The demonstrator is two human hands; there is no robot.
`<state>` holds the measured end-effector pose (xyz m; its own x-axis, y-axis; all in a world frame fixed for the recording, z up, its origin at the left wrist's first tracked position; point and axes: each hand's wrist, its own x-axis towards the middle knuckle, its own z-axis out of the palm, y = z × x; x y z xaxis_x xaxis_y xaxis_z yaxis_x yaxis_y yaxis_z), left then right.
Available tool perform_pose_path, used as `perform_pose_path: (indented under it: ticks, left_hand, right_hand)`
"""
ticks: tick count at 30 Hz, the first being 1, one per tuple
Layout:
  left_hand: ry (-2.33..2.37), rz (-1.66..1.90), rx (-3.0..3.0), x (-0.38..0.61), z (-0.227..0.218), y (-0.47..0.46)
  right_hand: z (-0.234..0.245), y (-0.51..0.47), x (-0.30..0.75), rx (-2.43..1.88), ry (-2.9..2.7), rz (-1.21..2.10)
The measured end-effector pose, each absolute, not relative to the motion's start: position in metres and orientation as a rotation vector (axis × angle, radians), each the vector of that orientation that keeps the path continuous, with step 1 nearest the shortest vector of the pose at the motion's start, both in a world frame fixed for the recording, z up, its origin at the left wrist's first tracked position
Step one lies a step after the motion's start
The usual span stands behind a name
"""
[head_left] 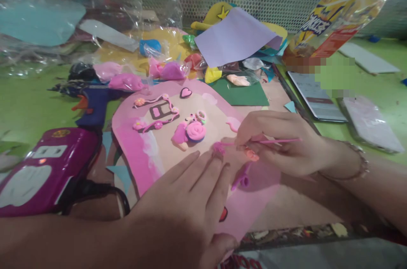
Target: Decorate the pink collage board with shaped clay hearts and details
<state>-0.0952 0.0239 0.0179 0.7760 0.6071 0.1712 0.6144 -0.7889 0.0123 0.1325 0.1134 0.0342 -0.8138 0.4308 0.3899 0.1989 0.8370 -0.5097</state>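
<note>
A pink heart-like board with a cream middle lies in front of me, bearing small clay shapes. My left hand rests flat on it with fingers stretched out, their tips beside a small magenta clay flower. Over the board's right side, my right hand pinches a thin pink stick. Just below its fingers is an orange clay flower, and nearer me a purple clay curl. A clay figure with a pink spiral sits mid-board. Part of the board is hidden under my hands.
A purple power strip and a blue glue gun lie at left. Bagged clay lumps, a lilac sheet and a green sheet are behind the board. A phone and a snack bag stand to the right.
</note>
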Motion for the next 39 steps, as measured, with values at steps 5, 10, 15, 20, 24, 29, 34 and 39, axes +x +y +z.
perform_pose_path:
  ticks: [5, 10, 15, 20, 24, 29, 34, 39]
  left_hand:
    - [-0.953, -0.34, -2.886, -0.097, 0.01, 0.026]
    - [-0.979, -0.376, -2.88, -0.098, 0.006, 0.026]
    - [-1.008, -0.337, -2.906, -0.098, 0.009, 0.027]
    - [-1.046, -0.239, -2.919, -0.096, 0.014, 0.025]
    - [-1.033, -0.219, -2.928, -0.096, 0.012, 0.025]
    - [-0.976, -0.374, -2.857, -0.096, 0.003, 0.027]
    - [-0.996, -0.384, -2.842, -0.097, 0.002, 0.026]
    - [-1.0, -0.369, -2.861, -0.096, 0.006, 0.026]
  right_hand:
    - [0.034, 0.113, 0.132, -0.473, -2.516, 0.629]
    - [0.035, 0.114, 0.131, -0.494, -2.512, 0.623]
    - [0.035, 0.113, 0.131, -0.492, -2.518, 0.622]
    - [0.036, 0.112, 0.131, -0.522, -2.524, 0.601]
    - [0.037, 0.112, 0.131, -0.535, -2.533, 0.565]
    - [0.036, 0.111, 0.13, -0.558, -2.543, 0.546]
    - [0.037, 0.111, 0.131, -0.579, -2.553, 0.551]
    - [0.039, 0.111, 0.132, -0.585, -2.552, 0.552]
